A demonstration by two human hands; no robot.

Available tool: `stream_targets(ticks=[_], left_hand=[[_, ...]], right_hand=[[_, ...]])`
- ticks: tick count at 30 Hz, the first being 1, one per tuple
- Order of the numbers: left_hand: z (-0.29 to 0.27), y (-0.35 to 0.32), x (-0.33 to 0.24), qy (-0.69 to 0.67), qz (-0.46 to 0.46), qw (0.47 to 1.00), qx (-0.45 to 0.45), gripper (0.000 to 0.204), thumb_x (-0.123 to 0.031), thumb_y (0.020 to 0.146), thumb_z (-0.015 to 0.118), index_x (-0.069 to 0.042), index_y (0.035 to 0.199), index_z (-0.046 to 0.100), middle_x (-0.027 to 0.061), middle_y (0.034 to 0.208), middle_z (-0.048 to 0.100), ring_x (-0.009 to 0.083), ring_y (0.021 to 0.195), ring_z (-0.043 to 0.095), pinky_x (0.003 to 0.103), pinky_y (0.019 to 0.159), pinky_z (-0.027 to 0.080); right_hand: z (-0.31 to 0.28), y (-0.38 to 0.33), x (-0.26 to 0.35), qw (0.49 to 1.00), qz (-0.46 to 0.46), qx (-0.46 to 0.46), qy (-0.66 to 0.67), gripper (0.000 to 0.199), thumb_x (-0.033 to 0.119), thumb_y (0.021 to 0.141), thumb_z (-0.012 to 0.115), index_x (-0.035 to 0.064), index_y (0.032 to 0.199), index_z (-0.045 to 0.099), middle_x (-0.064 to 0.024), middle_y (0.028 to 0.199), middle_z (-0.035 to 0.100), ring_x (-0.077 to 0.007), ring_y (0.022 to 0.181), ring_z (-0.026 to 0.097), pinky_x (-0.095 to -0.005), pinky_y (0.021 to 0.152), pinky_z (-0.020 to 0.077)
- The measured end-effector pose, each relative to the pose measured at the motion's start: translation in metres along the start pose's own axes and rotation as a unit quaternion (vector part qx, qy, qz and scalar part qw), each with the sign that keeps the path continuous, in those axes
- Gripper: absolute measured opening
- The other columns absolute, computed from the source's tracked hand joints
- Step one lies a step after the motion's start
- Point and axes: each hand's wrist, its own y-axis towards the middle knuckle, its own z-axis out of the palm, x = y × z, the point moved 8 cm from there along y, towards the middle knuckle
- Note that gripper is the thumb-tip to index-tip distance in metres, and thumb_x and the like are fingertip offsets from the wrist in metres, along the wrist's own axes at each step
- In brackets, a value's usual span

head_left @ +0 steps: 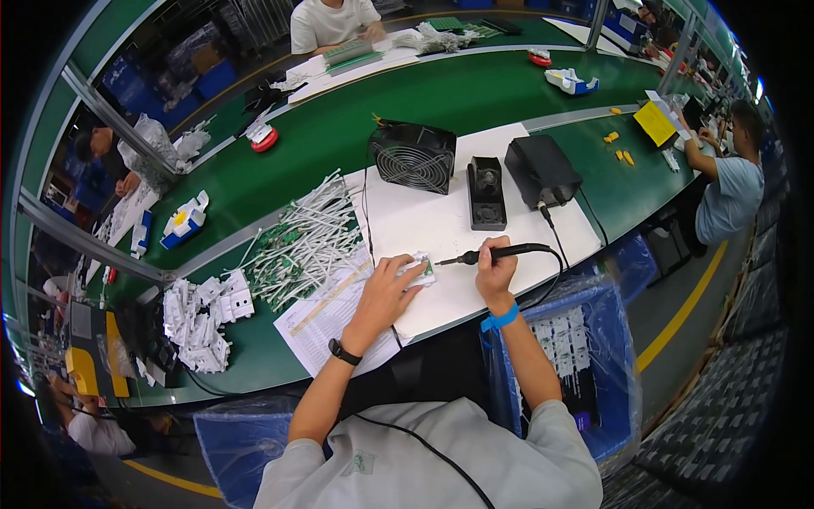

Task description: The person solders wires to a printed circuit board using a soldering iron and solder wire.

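My left hand (390,293) holds a small white plastic housing (423,277) with a bit of green circuit board against the white work board (445,314); the fingers partly cover it. My right hand (496,276) is closed round a soldering iron (463,258), whose tip points left, close to the housing. Whether the tip touches it is too small to tell. Beyond my hands stand a black fan (415,157) with a wire grille, a black iron stand (486,195) and a black power unit (543,170), with a cable at its front.
Left of the board lie a heap of white wires with green circuit boards (305,237), a printed sheet (326,318) and a pile of white housings (203,318). A lined blue bin (623,365) stands below right. Other people work across the bench and at both sides.
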Motion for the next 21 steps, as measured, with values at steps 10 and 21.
stream_targets(ticks=[10, 21], left_hand=[[-0.001, 0.007, 0.005, -0.037, -0.017, 0.999, 0.016, 0.042, -0.013, 0.087, 0.073, -0.011, 0.128, 0.069, 0.0129, 0.128, 0.060, 0.0334, 0.119, 0.053, 0.041, 0.102, 0.046], [-0.002, 0.007, 0.001, -0.014, 0.003, 1.000, 0.004, 0.041, -0.013, 0.087, 0.073, -0.012, 0.128, 0.069, 0.0112, 0.127, 0.059, 0.0312, 0.117, 0.054, 0.039, 0.097, 0.049]], right_hand=[[0.005, -0.004, -0.003, 0.999, 0.006, 0.039, 0.014, 0.012, 0.010, 0.094, 0.064, 0.0030, 0.088, 0.057, -0.0027, 0.070, 0.052, -0.0101, 0.058, 0.048, -0.0268, 0.053, 0.0390], [0.010, -0.001, -0.001, 0.998, 0.004, 0.069, 0.005, 0.012, 0.011, 0.095, 0.065, 0.0024, 0.089, 0.059, -0.0029, 0.072, 0.051, -0.0105, 0.059, 0.047, -0.0278, 0.054, 0.0384]])
